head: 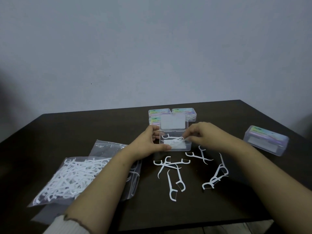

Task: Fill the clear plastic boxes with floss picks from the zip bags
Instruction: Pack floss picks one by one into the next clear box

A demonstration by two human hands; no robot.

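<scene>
left fingers (166,146) gripping open box (174,141), right fingers (190,134) pinching pick (172,137)

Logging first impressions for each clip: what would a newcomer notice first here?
Both hands meet at the open clear box mid-table: the left hand holds its side while the right hand pinches a floss pick over it. White loose picks are scattered just in front, and a full zip bag lies left.

The room I work in is dim and greyish, the light soft and even, my arms casting only faint shadows on the dark table (67,132); the view is slightly soft throughout, bowed at its edges, with darker left corners
</scene>
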